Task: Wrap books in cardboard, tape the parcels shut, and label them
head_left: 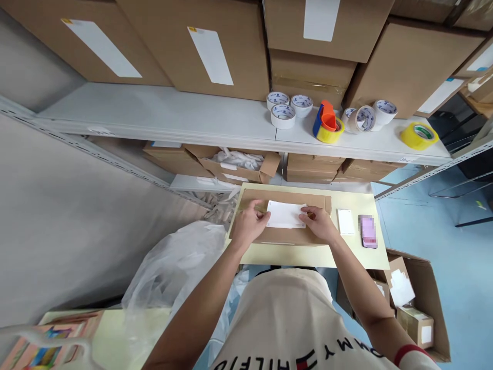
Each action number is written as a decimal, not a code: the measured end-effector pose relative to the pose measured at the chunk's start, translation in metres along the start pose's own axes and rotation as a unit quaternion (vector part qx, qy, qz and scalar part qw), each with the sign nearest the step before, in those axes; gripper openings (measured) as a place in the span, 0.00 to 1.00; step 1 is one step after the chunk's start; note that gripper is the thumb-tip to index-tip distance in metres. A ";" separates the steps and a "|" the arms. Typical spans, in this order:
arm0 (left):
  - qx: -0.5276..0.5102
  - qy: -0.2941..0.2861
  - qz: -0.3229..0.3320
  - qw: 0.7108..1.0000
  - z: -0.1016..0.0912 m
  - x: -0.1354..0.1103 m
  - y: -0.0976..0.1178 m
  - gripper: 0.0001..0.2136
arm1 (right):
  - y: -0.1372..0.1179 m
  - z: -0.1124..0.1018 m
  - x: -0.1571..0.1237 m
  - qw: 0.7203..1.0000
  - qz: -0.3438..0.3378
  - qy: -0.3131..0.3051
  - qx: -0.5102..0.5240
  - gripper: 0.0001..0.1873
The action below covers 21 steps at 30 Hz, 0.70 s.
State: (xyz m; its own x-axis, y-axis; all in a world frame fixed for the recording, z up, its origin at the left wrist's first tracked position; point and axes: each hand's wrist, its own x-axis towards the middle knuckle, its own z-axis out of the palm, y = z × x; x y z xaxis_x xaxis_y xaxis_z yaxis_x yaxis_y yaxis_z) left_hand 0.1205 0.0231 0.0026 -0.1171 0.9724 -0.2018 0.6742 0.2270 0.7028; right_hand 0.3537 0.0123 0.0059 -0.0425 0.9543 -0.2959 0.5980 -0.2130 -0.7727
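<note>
A blank-looking white label point(287, 214) is held flat over a closed cardboard box point(283, 237), with several edges showing along its bottom side. My left hand point(250, 223) grips its left edge by the thumb, index finger raised slightly apart. At the right end, my right hand point(318, 223) pinches the edge between thumb and fingers. Whether the label touches the box cannot be made out. The box lies on a pale yellow table point(285, 255). Right of it on the same table are a smaller white card or label pad point(345, 222) and a pink phone point(368, 231).
A grey shelf point(173, 113) ahead carries large cartons point(223, 51), white tape rolls point(283, 116), a tape dispenser point(327, 123) and a yellow tape roll point(419, 135). Clear plastic bagging point(173, 267) hangs at left. An open carton point(431, 308) with small boxes stands at lower right.
</note>
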 end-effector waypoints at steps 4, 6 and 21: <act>0.090 -0.029 0.000 0.996 0.001 0.001 0.006 0.21 | -0.005 0.002 0.001 0.997 -0.035 -0.005 -0.067 0.17; 0.144 -0.031 0.000 0.989 0.001 0.001 0.007 0.22 | -0.007 0.004 -0.001 0.994 -0.050 -0.001 -0.101 0.16; 0.238 -0.133 0.379 0.884 0.000 0.005 -0.006 0.29 | -0.013 0.026 -0.018 0.919 -0.233 -0.007 -0.317 0.37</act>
State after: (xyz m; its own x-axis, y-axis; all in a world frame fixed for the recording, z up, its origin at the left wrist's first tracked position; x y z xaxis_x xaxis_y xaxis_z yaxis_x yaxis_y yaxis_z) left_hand 0.1160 0.0269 -0.0021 0.6330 0.7741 0.0067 0.7235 -0.5946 0.3506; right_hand 0.3255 -0.0075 0.0067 -0.4200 0.9071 -0.0267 0.8584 0.3875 -0.3361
